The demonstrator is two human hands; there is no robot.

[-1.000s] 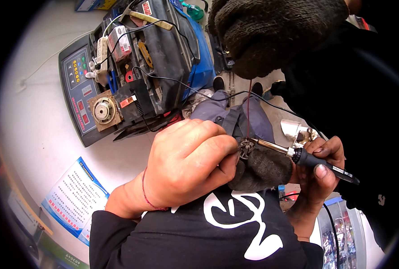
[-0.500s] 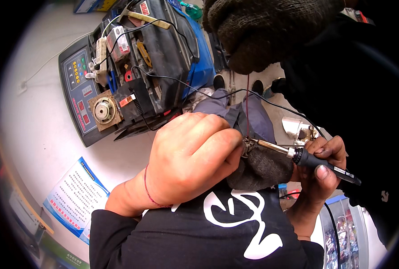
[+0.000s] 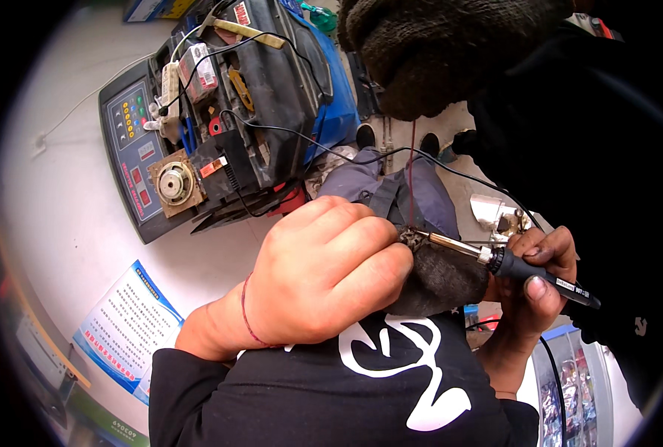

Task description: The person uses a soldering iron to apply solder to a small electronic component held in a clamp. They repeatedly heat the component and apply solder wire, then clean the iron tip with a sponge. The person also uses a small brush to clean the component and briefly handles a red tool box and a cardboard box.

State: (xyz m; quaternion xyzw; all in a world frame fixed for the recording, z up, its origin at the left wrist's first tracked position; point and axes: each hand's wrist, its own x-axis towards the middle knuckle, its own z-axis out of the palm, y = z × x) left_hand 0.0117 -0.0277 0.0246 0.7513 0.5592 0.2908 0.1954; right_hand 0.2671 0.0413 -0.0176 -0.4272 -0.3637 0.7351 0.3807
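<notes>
My right hand (image 3: 540,279) grips a soldering iron (image 3: 518,267) by its black handle, its metal tip pointing left. That tip meets a small greyish piece (image 3: 413,238), too small to make out, where a thin red wire (image 3: 412,175) comes down. Beside it my left hand (image 3: 331,268) is closed, its fingertips curled under and hidden, so what they hold cannot be seen. A co-worker's dark knit glove (image 3: 450,279) is just behind the tip. Above, another dark gloved hand (image 3: 450,56) is at the wire's upper end.
On the left stands a machine with a control panel (image 3: 134,149); a round speaker-like part (image 3: 173,184), a power strip (image 3: 169,89) and a small box (image 3: 199,72) lie on it. A black cord (image 3: 301,134) crosses to the right. The co-worker's black sleeve (image 3: 570,149) fills the right side.
My left hand has rolled slightly, its knuckles now farther right and a little lower. The soldering iron and my right hand have hardly moved.
</notes>
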